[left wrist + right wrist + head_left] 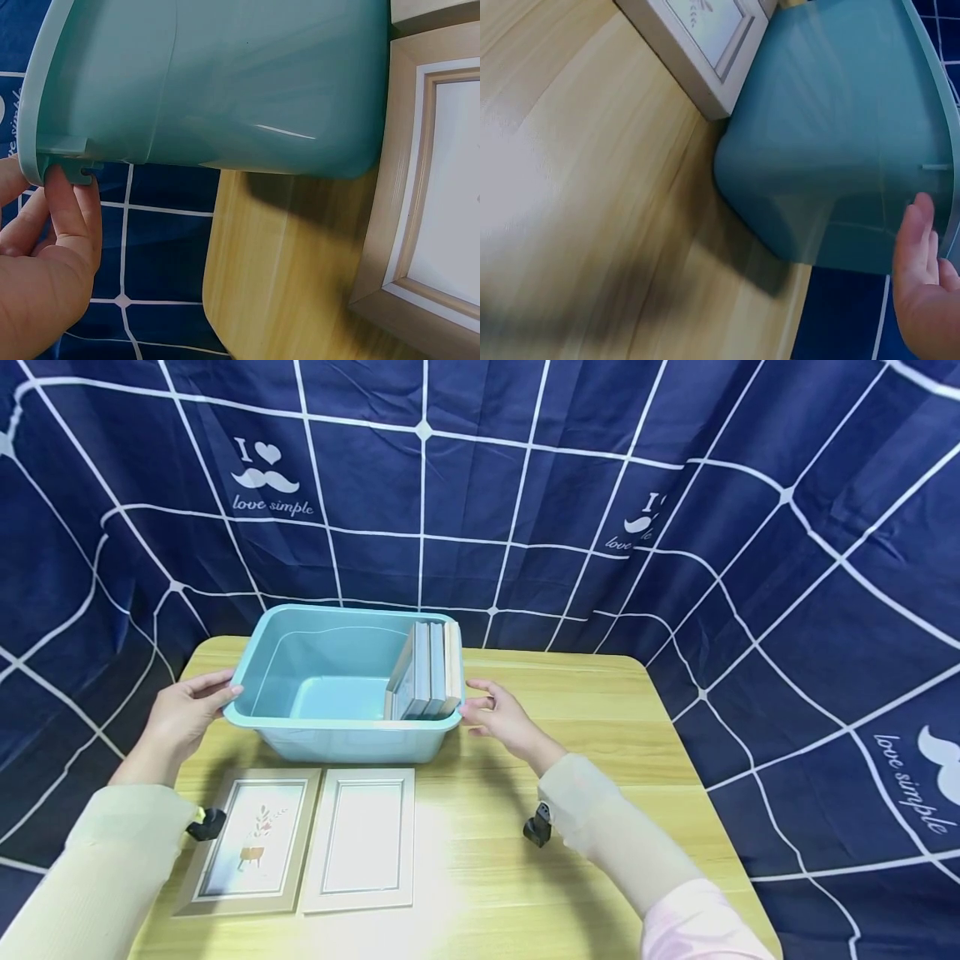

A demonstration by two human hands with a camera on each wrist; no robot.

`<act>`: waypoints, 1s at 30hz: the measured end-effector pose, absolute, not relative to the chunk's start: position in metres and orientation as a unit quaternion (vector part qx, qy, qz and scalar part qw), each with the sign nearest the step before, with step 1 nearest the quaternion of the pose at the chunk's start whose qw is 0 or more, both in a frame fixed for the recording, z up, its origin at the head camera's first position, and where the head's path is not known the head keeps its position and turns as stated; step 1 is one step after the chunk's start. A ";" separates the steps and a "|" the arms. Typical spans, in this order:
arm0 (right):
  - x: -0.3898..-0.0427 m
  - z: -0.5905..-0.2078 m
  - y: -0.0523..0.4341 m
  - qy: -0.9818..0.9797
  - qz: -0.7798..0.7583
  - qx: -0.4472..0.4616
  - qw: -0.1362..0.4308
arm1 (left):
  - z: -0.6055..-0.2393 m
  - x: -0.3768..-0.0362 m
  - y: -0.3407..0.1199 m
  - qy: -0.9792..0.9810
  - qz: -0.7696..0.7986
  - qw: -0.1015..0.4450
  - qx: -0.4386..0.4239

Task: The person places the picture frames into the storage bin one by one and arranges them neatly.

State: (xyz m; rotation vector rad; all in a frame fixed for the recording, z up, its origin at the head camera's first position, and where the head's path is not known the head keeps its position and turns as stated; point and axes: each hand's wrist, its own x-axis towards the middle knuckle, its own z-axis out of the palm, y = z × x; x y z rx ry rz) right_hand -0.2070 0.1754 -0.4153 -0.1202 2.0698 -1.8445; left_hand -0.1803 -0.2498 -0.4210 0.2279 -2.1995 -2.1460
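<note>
A light-blue plastic tub (352,743) stands toward the back left of the wooden table. At its left end my left hand (180,710) pinches the rim, thumb above and fingers beneath; the left wrist view shows the fingers at a small clip-like part under the tub's rim (34,97). My right hand (506,718) is at the opposite end, its fairly straight fingers touching the tub's side just below the rim (937,67). Several flat rectangular pieces (431,672), blue-grey and cream, stand on edge inside at the right; their kind is unclear.
Two picture frames lie flat in front of the tub: a beige one (296,860) with a potted-plant print, and a whitish one (363,835) washed out by glare. Bare wooden table (592,718) extends to the right. A dark-blue curtain (472,485) surrounds the table's back and sides.
</note>
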 end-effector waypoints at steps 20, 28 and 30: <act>-0.212 -0.413 0.166 0.689 -0.697 0.024 0.196 | -0.420 -0.178 -0.249 -0.730 -0.678 0.027 0.077; -0.211 -0.411 0.164 0.687 -0.699 0.033 0.195 | -0.419 -0.179 -0.250 -0.756 -0.651 0.027 0.067; -0.210 -0.411 0.164 0.686 -0.700 0.032 0.196 | -0.419 -0.179 -0.251 -0.738 -0.671 0.026 0.065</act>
